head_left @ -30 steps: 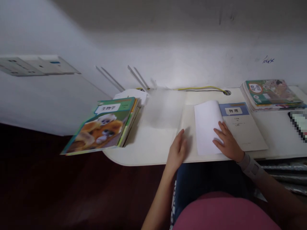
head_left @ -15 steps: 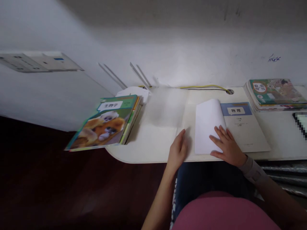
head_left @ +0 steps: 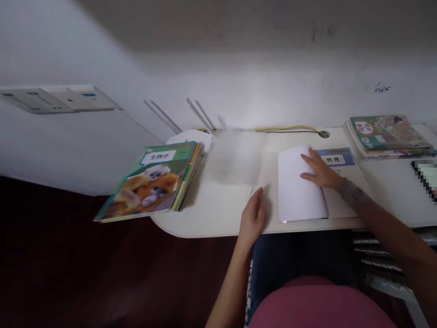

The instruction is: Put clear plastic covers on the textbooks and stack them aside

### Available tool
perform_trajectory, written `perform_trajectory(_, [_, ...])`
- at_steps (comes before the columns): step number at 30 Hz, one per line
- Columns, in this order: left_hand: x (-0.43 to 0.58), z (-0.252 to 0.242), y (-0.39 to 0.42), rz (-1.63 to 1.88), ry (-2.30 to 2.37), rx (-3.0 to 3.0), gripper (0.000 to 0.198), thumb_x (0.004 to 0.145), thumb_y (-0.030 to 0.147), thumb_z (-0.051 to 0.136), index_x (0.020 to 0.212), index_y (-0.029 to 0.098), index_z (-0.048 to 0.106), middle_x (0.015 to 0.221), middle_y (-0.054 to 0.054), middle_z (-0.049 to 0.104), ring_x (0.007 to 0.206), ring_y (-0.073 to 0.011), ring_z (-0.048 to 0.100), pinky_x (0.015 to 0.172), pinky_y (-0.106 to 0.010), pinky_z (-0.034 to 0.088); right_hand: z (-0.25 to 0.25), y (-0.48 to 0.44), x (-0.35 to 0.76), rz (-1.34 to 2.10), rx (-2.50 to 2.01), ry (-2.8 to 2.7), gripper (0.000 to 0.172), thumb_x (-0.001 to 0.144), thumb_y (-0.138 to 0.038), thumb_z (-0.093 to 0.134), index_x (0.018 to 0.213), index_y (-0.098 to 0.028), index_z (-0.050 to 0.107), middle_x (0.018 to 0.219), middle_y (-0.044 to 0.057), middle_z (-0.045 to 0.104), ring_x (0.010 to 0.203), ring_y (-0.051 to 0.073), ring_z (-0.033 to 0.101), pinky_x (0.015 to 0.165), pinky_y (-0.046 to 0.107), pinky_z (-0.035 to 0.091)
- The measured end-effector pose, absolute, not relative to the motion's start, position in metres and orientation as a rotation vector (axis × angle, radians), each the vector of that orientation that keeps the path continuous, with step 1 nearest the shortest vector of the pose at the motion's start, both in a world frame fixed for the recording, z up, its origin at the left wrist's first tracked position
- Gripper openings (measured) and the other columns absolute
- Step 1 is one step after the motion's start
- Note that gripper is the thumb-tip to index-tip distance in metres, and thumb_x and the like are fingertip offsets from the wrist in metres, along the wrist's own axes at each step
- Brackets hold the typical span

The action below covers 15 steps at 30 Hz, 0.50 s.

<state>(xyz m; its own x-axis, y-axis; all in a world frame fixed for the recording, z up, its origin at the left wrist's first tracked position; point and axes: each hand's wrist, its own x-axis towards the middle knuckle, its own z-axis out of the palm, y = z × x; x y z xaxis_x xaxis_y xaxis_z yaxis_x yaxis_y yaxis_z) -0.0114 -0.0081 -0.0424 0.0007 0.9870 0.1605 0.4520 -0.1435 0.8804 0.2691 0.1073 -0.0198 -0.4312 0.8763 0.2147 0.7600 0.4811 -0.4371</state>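
Note:
A textbook (head_left: 344,193) lies opened on the white desk, its right page showing a blue band with a title. Its left side is a blank white cover or flap (head_left: 297,191), still curved along the fold. My right hand (head_left: 319,169) rests with spread fingers across the upper part of that fold, pressing on the white sheet. My left hand (head_left: 253,212) stands on its edge on the desk, left of the book and apart from it, fingers loosely extended with nothing in them. A clear plastic sheet (head_left: 235,157) lies beyond my left hand.
A stack of textbooks (head_left: 146,180) with a monkey cover overhangs the desk's left end. More books (head_left: 392,132) are piled at the back right, near a phone-like device (head_left: 426,177). A yellow cable (head_left: 290,127) runs along the wall into a desk hole (head_left: 324,134).
My right hand has slid up along the fold from the book's lower part to near its top. My left hand has stayed in place. The view has shifted slightly.

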Motion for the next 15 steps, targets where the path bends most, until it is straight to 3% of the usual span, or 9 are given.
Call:
perform_trajectory(5, [-0.011,-0.039,-0.008,1.094,1.515,1.651,0.045,0.088,0.029,0.042,0.132,0.019,0.045,0.135,-0.010,0.050,0.124,-0.0220,0.047,0.107,-0.043,0.034,-0.039,0.139,0.244,0.464,-1.544,-2.043,0.071,0.080,-0.056,0.054,0.139,-0.019,0.039,0.153,0.013,0.018,0.140,0.034,0.010,0.110,0.054,0.021])
perform_trajectory(15, [-0.012,-0.042,-0.008,1.088,1.513,1.664,0.045,0.088,0.028,0.042,0.132,0.019,0.044,0.135,-0.009,0.051,0.123,-0.0209,0.047,0.107,-0.042,0.034,-0.045,0.136,0.246,0.381,-1.588,-2.083,0.066,0.070,-0.033,0.067,0.130,-0.012,0.050,0.151,0.016,0.023,0.139,0.036,0.012,0.110,0.053,0.021])
